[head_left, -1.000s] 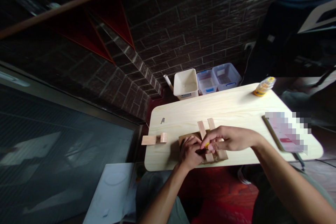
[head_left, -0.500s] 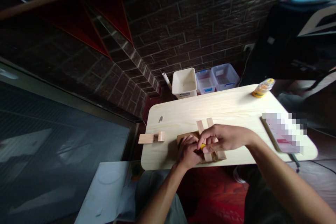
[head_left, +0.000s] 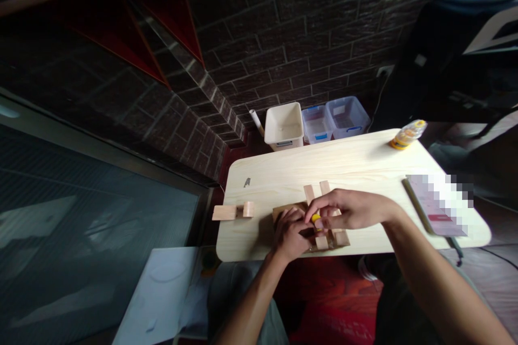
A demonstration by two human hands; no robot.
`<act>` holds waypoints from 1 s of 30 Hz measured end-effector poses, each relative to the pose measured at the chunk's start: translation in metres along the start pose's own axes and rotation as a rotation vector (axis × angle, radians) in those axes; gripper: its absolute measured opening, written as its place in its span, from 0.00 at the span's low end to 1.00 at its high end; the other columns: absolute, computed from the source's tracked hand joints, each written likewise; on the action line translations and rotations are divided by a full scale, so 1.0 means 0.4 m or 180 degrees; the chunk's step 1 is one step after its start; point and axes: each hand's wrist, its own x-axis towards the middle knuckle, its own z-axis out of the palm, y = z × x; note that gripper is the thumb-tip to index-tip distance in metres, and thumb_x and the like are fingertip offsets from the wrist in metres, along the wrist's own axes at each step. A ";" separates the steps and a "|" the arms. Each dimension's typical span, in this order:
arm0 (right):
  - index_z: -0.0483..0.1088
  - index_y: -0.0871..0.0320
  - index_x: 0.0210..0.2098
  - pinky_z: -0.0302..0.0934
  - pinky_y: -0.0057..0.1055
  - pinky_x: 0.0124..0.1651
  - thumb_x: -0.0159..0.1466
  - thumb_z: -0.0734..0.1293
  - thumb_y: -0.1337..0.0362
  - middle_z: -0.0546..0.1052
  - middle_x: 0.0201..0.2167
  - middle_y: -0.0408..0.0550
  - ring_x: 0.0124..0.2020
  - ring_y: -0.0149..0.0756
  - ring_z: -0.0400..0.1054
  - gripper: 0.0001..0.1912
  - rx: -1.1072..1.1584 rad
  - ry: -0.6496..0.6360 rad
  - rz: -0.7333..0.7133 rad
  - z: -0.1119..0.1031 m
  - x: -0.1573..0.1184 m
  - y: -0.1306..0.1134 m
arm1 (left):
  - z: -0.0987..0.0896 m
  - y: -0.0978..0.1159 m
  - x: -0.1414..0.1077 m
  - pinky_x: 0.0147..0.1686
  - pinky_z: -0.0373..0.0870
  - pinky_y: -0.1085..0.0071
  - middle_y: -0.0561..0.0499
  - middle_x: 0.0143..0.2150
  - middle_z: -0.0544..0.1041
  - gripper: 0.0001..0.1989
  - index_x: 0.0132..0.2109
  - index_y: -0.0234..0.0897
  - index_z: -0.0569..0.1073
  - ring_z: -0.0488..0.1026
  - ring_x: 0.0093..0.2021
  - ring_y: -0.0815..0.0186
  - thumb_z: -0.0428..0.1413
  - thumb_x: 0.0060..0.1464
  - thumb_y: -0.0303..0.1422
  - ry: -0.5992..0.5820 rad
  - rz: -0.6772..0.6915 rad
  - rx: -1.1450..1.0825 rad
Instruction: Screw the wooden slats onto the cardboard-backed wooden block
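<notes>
My right hand (head_left: 343, 210) pinches a small yellow object (head_left: 316, 219) between thumb and fingertips, above a wooden assembly. Its lower end is hidden, so its kind is unclear. My left hand (head_left: 292, 234) is curled over the left part of the wooden assembly (head_left: 342, 238) and grips it, its fingertips close to the yellow object. Two pale wooden strips (head_left: 309, 192) stick out from the assembly's far side. Much of the assembly is covered by my hands. Left of it lies a wooden strip with a block (head_left: 225, 212), apart from both hands.
The light wooden table (head_left: 279, 170) carries a few small dark pieces (head_left: 247, 182), a bottle with yellow parts (head_left: 408, 135) and a tablet-like device (head_left: 435, 207). Behind it stand a cream bin (head_left: 284, 124) and clear plastic boxes (head_left: 347, 117). A glass panel (head_left: 89, 215) is at left.
My right hand has lifted and shifted slightly, showing more of the yellow object, which sits a little higher. The left hand stays in place on the wooden assembly.
</notes>
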 end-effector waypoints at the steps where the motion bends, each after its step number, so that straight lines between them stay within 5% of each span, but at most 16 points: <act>1: 0.73 0.59 0.54 0.65 0.27 0.40 0.67 0.66 0.59 0.80 0.40 0.49 0.37 0.34 0.73 0.18 -0.0026 0.0025 -0.0033 -0.001 -0.003 -0.002 | -0.001 0.001 0.000 0.39 0.63 0.63 0.51 0.34 0.77 0.06 0.35 0.46 0.81 0.71 0.39 0.61 0.67 0.50 0.39 -0.0001 0.0016 -0.0013; 6: 0.74 0.58 0.49 0.64 0.28 0.41 0.67 0.64 0.64 0.80 0.39 0.48 0.38 0.35 0.73 0.12 -0.0697 0.0483 -0.0038 0.015 -0.023 0.000 | -0.008 0.005 0.003 0.41 0.64 0.63 0.50 0.35 0.78 0.04 0.36 0.46 0.82 0.72 0.39 0.62 0.65 0.53 0.39 0.0059 0.0033 -0.0189; 13: 0.72 0.56 0.45 0.61 0.29 0.35 0.70 0.62 0.64 0.79 0.36 0.49 0.34 0.36 0.73 0.08 -0.2047 0.1425 0.0514 0.097 -0.059 0.051 | -0.022 0.014 0.002 0.42 0.66 0.63 0.51 0.37 0.79 0.04 0.40 0.49 0.82 0.73 0.40 0.63 0.64 0.56 0.37 0.0153 0.0033 -0.0415; 20: 0.72 0.58 0.42 0.63 0.27 0.34 0.68 0.62 0.71 0.77 0.35 0.49 0.32 0.34 0.73 0.08 -0.3048 0.1026 0.0547 0.161 -0.051 0.045 | -0.026 -0.003 0.000 0.42 0.64 0.62 0.50 0.37 0.79 0.06 0.41 0.49 0.82 0.73 0.42 0.61 0.65 0.55 0.37 0.0027 0.0014 -0.0602; 30: 0.72 0.57 0.44 0.63 0.30 0.35 0.70 0.59 0.73 0.77 0.36 0.48 0.34 0.35 0.72 0.11 -0.3103 0.0747 0.0949 0.177 -0.015 0.006 | -0.030 -0.035 0.011 0.41 0.62 0.60 0.51 0.37 0.79 0.04 0.40 0.49 0.81 0.73 0.41 0.61 0.62 0.57 0.37 0.0008 0.0052 -0.0981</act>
